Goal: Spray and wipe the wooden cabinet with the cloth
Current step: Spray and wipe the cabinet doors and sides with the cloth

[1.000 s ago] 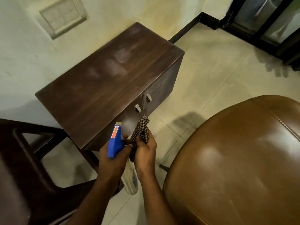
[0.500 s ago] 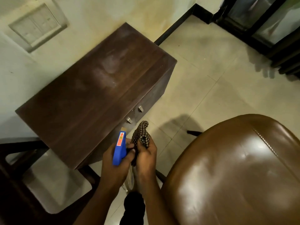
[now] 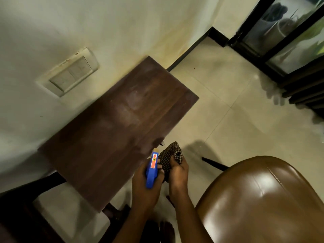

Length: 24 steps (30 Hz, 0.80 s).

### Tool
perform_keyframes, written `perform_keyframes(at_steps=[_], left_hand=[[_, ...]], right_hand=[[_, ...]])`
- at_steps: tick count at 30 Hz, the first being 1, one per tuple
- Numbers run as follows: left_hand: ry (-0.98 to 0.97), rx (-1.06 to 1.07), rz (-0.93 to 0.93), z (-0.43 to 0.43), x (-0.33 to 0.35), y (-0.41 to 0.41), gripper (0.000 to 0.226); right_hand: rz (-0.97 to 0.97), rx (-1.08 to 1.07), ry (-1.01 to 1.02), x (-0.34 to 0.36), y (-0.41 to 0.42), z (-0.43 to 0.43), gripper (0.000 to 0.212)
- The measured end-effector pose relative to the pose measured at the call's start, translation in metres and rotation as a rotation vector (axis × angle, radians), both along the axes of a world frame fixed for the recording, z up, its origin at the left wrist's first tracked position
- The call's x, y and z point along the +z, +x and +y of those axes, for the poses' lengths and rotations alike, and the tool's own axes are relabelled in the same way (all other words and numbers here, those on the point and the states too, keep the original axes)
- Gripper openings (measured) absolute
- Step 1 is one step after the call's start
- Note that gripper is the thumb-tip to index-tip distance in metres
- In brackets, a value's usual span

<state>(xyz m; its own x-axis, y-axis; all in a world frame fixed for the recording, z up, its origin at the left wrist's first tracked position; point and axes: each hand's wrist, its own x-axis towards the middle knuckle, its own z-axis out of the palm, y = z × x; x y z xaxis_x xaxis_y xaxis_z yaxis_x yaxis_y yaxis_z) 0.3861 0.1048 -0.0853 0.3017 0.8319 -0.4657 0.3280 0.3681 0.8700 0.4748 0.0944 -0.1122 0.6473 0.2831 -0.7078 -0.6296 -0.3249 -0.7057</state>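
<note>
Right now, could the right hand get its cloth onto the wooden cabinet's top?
Probably yes. The right hand grips the checked cloth just off the near edge of the wooden cabinet, nothing between them; the left hand, holding the blue sprayer, sits alongside.

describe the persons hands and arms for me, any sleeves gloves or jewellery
The left hand and right hand are bare, with no gloves. The left forearm and right forearm are uncovered down to the bottom edge of the view, with no sleeve or cuff showing. No watch or bracelet shows on either wrist. The fingers are partly hidden, so rings cannot be ruled out.
</note>
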Motion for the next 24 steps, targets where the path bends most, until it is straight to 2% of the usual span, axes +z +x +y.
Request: perform_keyframes(at_steps=[3, 6, 11, 15, 18, 21, 24], left_hand=[[0.042, -0.024, 0.009, 0.009, 0.002, 0.003, 0.026], [-0.071, 0.064, -0.021, 0.017, 0.0, 0.011, 0.023], [-0.107, 0.156, -0.09, 0.031, 0.012, 0.022, 0.014], [-0.072, 0.204, -0.063, 0.048, 0.02, 0.036, 0.02], [-0.05, 0.151, -0.041, 0.057, 0.016, 0.05, 0.026], [-0.073, 0.29, 0.019, 0.069, 0.009, 0.077, 0.025], [-0.142, 0.485, 0.078, 0.083, 0.002, 0.114, 0.028]], right_hand=[[-0.023, 0.06, -0.034, 0.007, 0.003, 0.012, 0.022], [-0.011, 0.092, -0.039, 0.011, 0.008, 0.021, 0.022], [0.021, 0.119, -0.076, 0.017, 0.01, 0.036, 0.024], [0.155, 0.12, -0.119, 0.025, 0.028, 0.059, 0.02], [0.145, 0.274, -0.168, 0.021, 0.054, 0.076, 0.014], [0.211, 0.392, -0.119, 0.018, 0.089, 0.096, 0.019], [0.305, 0.463, -0.188, -0.005, 0.126, 0.122, 0.018]])
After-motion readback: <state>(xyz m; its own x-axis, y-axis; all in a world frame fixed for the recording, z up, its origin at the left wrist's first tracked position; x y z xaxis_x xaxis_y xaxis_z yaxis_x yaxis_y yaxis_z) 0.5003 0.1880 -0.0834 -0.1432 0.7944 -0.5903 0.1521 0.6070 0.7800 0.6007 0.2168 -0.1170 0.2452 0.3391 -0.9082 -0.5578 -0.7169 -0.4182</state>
